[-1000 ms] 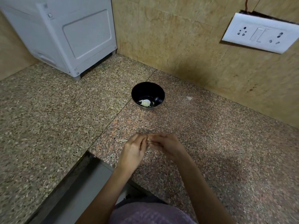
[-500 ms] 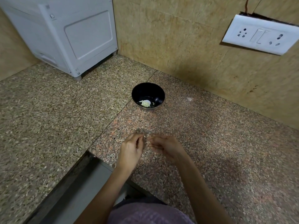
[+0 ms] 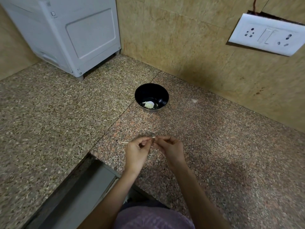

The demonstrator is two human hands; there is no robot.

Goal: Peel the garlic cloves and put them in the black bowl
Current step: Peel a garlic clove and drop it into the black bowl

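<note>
The black bowl (image 3: 151, 96) stands on the granite counter near the back wall, with pale peeled garlic (image 3: 149, 104) lying in its bottom. In front of it, low over the counter, my left hand (image 3: 137, 150) and my right hand (image 3: 170, 148) meet fingertip to fingertip. Between them they pinch a small garlic clove (image 3: 153, 138), of which only a pale tip shows; the rest is hidden by my fingers. A thin pale strip of garlic skin (image 3: 124, 142) lies on the counter just left of my left hand.
A white appliance (image 3: 69, 35) stands on the counter at the back left. A white socket and switch plate (image 3: 267, 34) hangs on the tiled wall at the right. The counter's front edge drops away at the lower left (image 3: 85, 162).
My hands drew slightly apart half a second ago and have now come together again, fingertips meeting on the clove. The bowl has not moved.
</note>
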